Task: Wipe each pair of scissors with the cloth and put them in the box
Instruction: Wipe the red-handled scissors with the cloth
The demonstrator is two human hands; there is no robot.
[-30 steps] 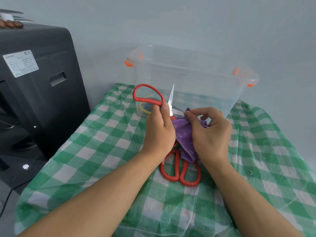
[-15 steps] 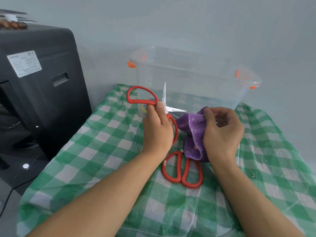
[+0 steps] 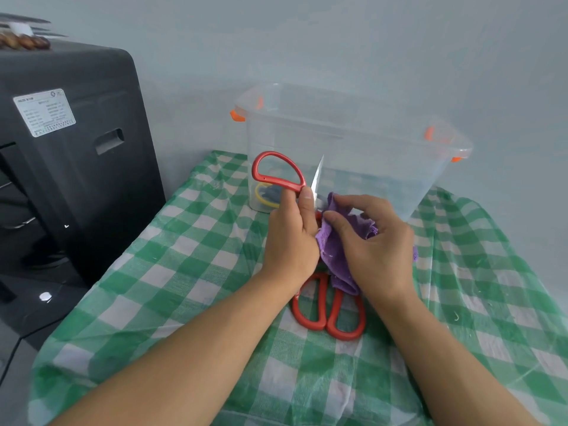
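Pale grey wall [image 3: 368, 41] fills the background behind a table covered with a green-and-white checked tablecloth [image 3: 190, 272]. To the left of the table stands a large black machine [image 3: 76, 155] with a white label [image 3: 44, 112] on its side.

At the far end of the tablecloth, close to the wall, sits a clear plastic box [image 3: 353, 142] with orange clips at its corners. Through its near wall a yellow-handled item [image 3: 266, 196] shows at the bottom; what it is cannot be told for sure.

Both bare forearms reach in from the bottom edge toward the middle of the table. The left hand [image 3: 292, 238] has its fingers curled round the red scissors [image 3: 278, 173], thumb pressed near the pivot, holding them up just in front of the box. One red handle loop stands above the hand and one silver blade points upward; the other handle and blade are mostly hidden behind the hand and cloth.

The right hand [image 3: 375, 250] holds the purple cloth [image 3: 335, 256], thumb and fingers curled and pinching it against the lower part of the scissors, right beside the left hand. The cloth hangs down below the hand.

A second pair of scissors [image 3: 329, 312] with red handles lies flat on the tablecloth beneath the two hands, its handle loops toward the person and its blades hidden under the hands and cloth.
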